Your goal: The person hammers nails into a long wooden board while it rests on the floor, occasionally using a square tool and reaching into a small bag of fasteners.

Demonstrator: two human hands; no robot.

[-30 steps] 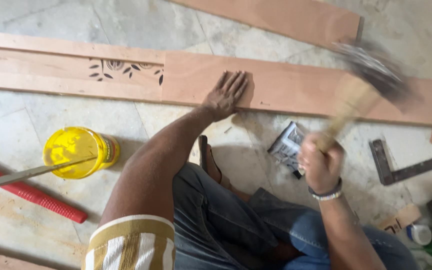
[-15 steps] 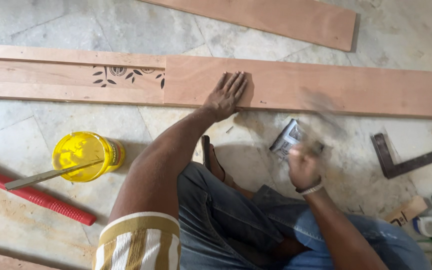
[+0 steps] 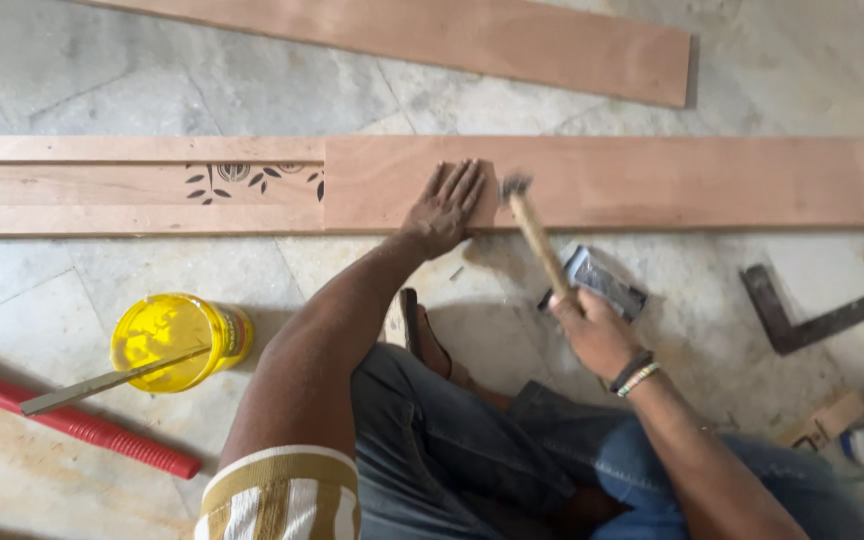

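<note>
A person is sitting on a pale stone floor [image 3: 102,70], seen from above by a camera on their own head. Their left hand [image 3: 444,208] is lying flat, fingers spread, pressing on a long reddish wooden board [image 3: 652,180] that is stretching across the floor in front of them. Their right hand [image 3: 592,330] is gripping the wooden handle of a hammer [image 3: 535,236], closed tight around it. The hammer head is sitting just beside the left fingertips, over the board, but it is blurred, so whether it is touching the wood is hard to tell.

To the left, a narrower piece [image 3: 132,185] with dark leaf-shaped cut-outs is butting against the board. A second plank [image 3: 472,40] is lying further away, its left end running out of view.

A small grey metal object [image 3: 604,280] is lying near the right hand, partly hidden by the handle; its kind is unclear. A yellow tub [image 3: 177,335] is standing at the left with a flat metal blade [image 3: 112,380] resting across it, beside a red ribbed hose [image 3: 82,425]. A dark metal square [image 3: 812,320] is lying at the right, and small containers at the lower right corner are being cut off by the edge.
</note>
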